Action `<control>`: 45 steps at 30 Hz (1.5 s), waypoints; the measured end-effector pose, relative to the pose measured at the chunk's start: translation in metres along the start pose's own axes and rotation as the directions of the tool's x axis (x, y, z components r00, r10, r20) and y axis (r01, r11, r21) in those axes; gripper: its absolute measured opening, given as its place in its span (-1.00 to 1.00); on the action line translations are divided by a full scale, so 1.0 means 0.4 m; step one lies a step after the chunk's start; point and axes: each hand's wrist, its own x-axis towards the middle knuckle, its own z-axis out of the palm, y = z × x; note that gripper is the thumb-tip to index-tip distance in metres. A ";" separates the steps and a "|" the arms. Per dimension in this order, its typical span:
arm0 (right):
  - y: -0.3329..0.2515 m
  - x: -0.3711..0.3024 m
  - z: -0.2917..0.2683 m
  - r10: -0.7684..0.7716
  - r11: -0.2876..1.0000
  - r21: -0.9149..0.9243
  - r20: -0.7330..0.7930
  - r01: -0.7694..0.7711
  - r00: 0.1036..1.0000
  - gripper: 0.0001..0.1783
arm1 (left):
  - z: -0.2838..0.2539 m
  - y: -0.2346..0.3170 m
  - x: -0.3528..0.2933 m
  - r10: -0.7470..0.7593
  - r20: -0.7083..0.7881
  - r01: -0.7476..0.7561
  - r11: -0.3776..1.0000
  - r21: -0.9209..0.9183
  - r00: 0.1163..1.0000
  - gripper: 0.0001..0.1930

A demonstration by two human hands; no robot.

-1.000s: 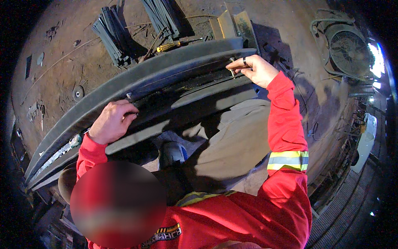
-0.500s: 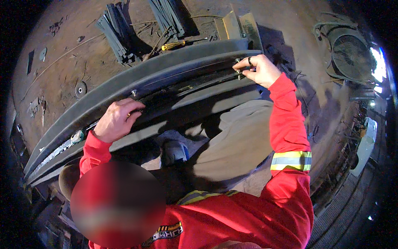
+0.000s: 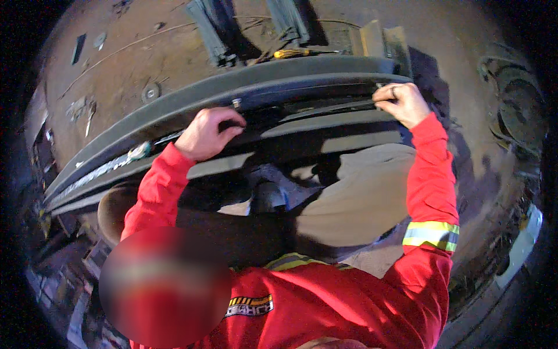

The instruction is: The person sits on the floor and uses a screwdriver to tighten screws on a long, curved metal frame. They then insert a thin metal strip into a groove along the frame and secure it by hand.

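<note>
Several long, curved dark metal bars (image 3: pixel 302 71) lie side by side in front of me, stacked like leaf springs or channel pieces. At their right end my right hand (image 3: pixel 405 103) pinches a bolt (image 3: pixel 378 107) that is mostly covered by the fingertips. Farther left, my left hand (image 3: pixel 204 135) hovers over the bars with thumb and forefinger drawn together; whatever lies between their tips is too dark to make out. Just beyond that hand a shiny bolt (image 3: pixel 236 104) stands up from the bars. A small green and white object (image 3: pixel 139 151) rests on the bars' left part.
Past the bars lie a yellow-handled screwdriver (image 3: pixel 292 53), two bundles of dark metal strips (image 3: pixel 214 34) and an angled steel block (image 3: pixel 373 41). A round disc (image 3: pixel 151 92) sits on the brown floor at left. A round fan (image 3: pixel 521 106) stands at far right.
The whole view has shifted, so the bars and tools appear farther right and higher. My right hand stays at the bolt on the right end; my left hand's forefinger and thumb now reach rightward.
</note>
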 end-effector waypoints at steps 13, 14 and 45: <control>-0.027 0.002 0.023 -0.067 0.979 -0.196 -0.043 0.057 0.997 -0.86 | 0.005 -0.030 0.010 -0.045 0.055 0.048 0.997 -0.054 0.997 -0.81; -0.025 0.001 0.025 -0.092 0.970 -0.229 -0.049 0.079 0.995 -0.87 | 0.010 -0.030 0.007 -0.060 0.036 0.062 0.997 -0.049 0.998 -0.82; -0.027 -0.010 0.071 -0.498 0.614 -0.741 -0.098 0.271 0.862 -0.76 | 0.027 -0.028 0.006 -0.071 -0.157 0.072 0.997 0.001 0.985 -0.76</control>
